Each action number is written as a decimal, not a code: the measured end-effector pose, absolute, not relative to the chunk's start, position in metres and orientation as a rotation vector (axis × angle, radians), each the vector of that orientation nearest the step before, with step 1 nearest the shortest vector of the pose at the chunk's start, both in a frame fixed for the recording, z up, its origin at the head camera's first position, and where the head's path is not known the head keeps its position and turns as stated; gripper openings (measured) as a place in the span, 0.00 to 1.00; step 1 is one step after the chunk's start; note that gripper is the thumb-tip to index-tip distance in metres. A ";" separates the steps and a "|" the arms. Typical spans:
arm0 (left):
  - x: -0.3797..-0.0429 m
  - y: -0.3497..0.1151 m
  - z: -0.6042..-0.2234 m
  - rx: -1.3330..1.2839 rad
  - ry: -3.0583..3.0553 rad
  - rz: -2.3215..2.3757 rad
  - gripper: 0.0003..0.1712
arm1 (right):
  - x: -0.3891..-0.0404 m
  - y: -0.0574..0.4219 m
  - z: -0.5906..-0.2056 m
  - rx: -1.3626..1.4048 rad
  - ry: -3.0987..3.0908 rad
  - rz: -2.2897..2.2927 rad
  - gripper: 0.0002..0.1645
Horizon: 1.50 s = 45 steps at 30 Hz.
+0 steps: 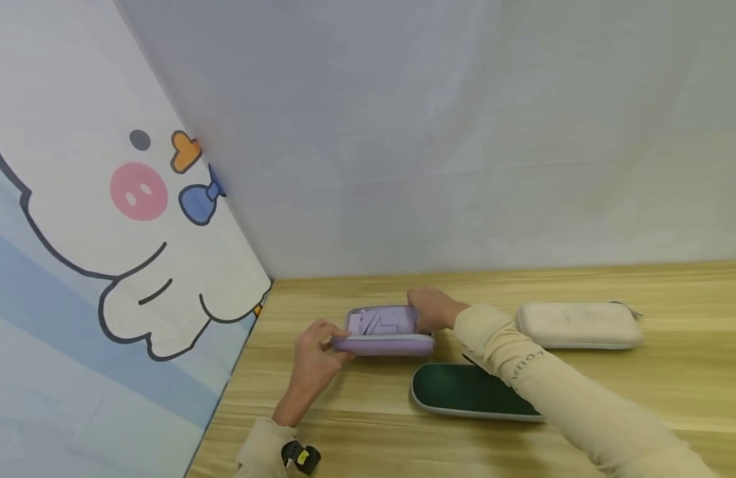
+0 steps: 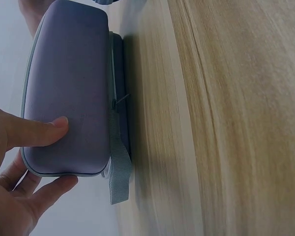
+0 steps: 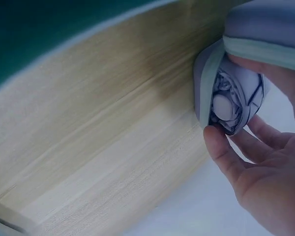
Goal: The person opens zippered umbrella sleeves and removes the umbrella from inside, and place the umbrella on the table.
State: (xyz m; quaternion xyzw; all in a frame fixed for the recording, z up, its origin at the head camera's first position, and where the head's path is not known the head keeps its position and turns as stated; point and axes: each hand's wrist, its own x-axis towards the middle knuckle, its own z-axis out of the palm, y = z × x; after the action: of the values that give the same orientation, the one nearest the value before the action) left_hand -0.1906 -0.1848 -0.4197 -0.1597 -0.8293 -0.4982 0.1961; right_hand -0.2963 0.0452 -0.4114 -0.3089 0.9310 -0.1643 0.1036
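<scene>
A purple zip pencil case (image 1: 382,346) stands partly open on the table, its flap raised toward me and its lining (image 1: 397,318) showing behind. My left hand (image 1: 316,358) pinches the flap's left end. In the left wrist view, the thumb lies on the purple outer face (image 2: 71,83), with the other fingers at its end and behind. A grey-green strap (image 2: 119,169) hangs beside it. At the right end, my right hand (image 1: 433,309) grips the case between thumb and fingers. The right wrist view shows bunched purple fabric (image 3: 226,105) inside the open end.
A dark green case (image 1: 469,388) with a pale rim lies nearer me, partly covered by my right sleeve (image 1: 541,372). Farther right is a cream case (image 1: 577,324) with a zip pull. Behind the wooden table (image 1: 690,372) hangs a plain pale sheet (image 1: 463,133); a cartoon-printed panel (image 1: 63,219) stands left.
</scene>
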 end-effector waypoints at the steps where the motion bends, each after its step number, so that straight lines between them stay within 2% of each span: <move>1: -0.188 -0.184 -0.417 -0.453 -2.324 -1.394 0.16 | -0.296 0.045 -0.412 -0.907 2.747 -0.475 0.16; 9: -0.187 -0.183 -0.414 -0.457 -2.334 -1.407 0.16 | -0.299 0.045 -0.416 -0.900 2.743 -0.533 0.21; 17: -0.187 -0.184 -0.414 -0.498 -2.346 -1.400 0.15 | -0.302 0.049 -0.419 -0.849 2.663 -0.864 0.24; 24: -0.188 -0.184 -0.413 -0.472 -2.364 -1.412 0.16 | -0.301 0.054 -0.418 -0.561 2.277 -1.395 0.28; 30: -0.187 -0.184 -0.410 -0.487 -2.371 -1.390 0.16 | -0.300 0.057 -0.416 -0.387 2.169 -1.533 0.28; 45: -0.187 -0.187 -0.411 -0.460 -2.399 -1.401 0.15 | -0.292 0.064 -0.405 -0.256 2.059 -1.802 0.24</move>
State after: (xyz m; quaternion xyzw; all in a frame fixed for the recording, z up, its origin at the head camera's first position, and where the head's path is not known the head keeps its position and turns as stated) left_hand -0.1869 -0.1873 -0.4106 -0.1613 -0.8407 -0.4909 0.1619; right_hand -0.2924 0.0636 -0.4055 -0.0915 0.7348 -0.6430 0.1955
